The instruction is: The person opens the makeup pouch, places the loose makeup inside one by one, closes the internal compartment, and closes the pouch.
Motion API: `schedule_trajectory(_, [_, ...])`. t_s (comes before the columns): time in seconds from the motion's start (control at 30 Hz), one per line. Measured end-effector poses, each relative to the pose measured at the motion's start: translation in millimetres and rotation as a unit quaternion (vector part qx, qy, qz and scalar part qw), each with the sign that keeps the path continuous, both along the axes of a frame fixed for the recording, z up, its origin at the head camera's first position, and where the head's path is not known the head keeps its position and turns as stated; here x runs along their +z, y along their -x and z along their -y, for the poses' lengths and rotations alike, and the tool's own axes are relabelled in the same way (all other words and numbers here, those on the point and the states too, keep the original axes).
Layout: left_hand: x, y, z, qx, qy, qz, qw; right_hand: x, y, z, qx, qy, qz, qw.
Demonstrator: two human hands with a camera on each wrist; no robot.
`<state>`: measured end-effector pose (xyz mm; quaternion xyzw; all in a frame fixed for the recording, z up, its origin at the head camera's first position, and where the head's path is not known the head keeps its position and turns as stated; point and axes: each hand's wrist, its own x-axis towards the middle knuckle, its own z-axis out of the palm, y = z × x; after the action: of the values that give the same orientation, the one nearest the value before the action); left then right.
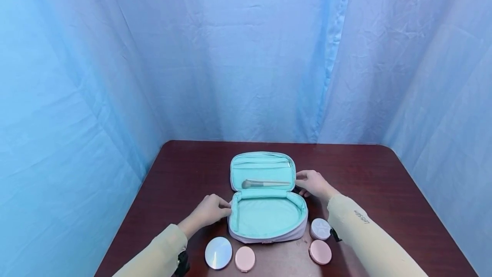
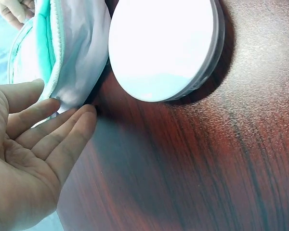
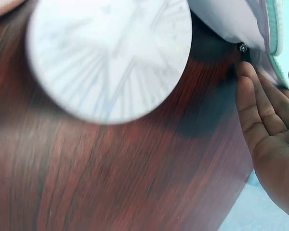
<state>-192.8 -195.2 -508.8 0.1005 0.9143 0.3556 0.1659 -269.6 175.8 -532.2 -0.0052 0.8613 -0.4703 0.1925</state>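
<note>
An unzipped makeup bag [image 1: 268, 215], mint inside and pale lilac outside, lies on the table with its lid [image 1: 261, 161] folded back. A makeup brush [image 1: 267, 184] is tucked along the lid's lower part. My left hand [image 1: 209, 211] is at the bag's left side; in the left wrist view its nearly straight fingers [image 2: 70, 137] reach the lilac wall, thumb near the zip edge. On the other side, my right hand [image 1: 313, 184] touches the lid's right edge. Its extended fingers [image 3: 253, 103] lie beside the bag in the right wrist view, the thumb partly cut off.
In front of the bag lie a round silvery-white case [image 1: 218, 253] and a pink compact [image 1: 245, 259]. To its right are a round white patterned case [image 1: 320, 229] and another pink compact [image 1: 320, 252]. Blue curtains [image 1: 246, 63] hang around the dark wooden table [image 1: 192, 166].
</note>
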Motion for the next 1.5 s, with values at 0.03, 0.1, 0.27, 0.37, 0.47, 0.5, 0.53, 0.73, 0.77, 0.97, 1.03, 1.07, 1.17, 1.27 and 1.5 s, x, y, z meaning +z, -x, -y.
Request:
schedule_trajectory(0.03, [0.7,0.0,0,0.003,-0.003,0.001,1.0,1.3,-0.9,-2,0.009,-0.006,0.0,1.0])
schedule_trajectory(0.1, [1.9,0.1,0,0.011,-0.009,0.003,0.9999,3.4,-2.5,-6,0.037,-0.02,-0.005,0.999])
schedule_trajectory(0.27, [3.0,0.8,-1,0.036,-0.05,0.034,0.9975,5.9,-7.0,-21,0.112,-0.029,-0.022,0.993])
schedule_trajectory(0.37, [3.3,0.9,-2,0.053,-0.088,0.063,0.9927,5.5,-13.3,-34,0.156,-0.023,-0.035,0.987])
schedule_trajectory(0.47, [4.4,0.9,-3,0.067,-0.118,0.09,0.9867,4.4,-23.0,-49,0.193,-0.028,-0.047,0.98])
schedule_trajectory(0.5, [4.6,1.0,-3,0.073,-0.124,0.099,0.9846,3.9,-26.6,-55,0.203,-0.032,-0.05,0.977])
schedule_trajectory(0.53, [4.5,1.1,-3,0.078,-0.13,0.108,0.9826,3.6,-30.3,-61,0.214,-0.034,-0.052,0.975])
schedule_trajectory(0.73, [1.3,1.5,-3,0.1,-0.157,0.143,0.9721,2.5,-53.8,-88,0.263,-0.03,-0.071,0.962])
schedule_trajectory(0.77, [0.7,1.5,-3,0.103,-0.162,0.148,0.9703,2.6,-57.7,-91,0.269,-0.029,-0.073,0.96])
schedule_trajectory(0.97, [-2.8,2.2,-5,0.115,-0.172,0.158,0.9656,0.8,-79.5,-99,0.308,-0.031,-0.103,0.945])
schedule_trajectory(1.03, [-3.9,2.6,-5,0.116,-0.17,0.157,0.9659,-1.7,-86.8,-100,0.321,-0.037,-0.127,0.938])
schedule_trajectory(1.07, [-4.3,2.7,-5,0.116,-0.171,0.156,0.966,-3.2,-90.4,-101,0.327,-0.042,-0.141,0.934])
schedule_trajectory(1.17, [-4.9,2.6,-6,0.115,-0.171,0.153,0.9666,-7.1,-99.6,-102,0.336,-0.054,-0.176,0.924])
schedule_trajectory(1.27, [-4.9,1.7,-6,0.113,-0.174,0.15,0.9668,-10.1,-106.6,-102,0.335,-0.052,-0.191,0.921])
schedule_trajectory(1.5, [-6.4,1.1,-7,0.109,-0.178,0.142,0.9676,-18.5,-116.4,-102,0.319,-0.061,-0.23,0.917])
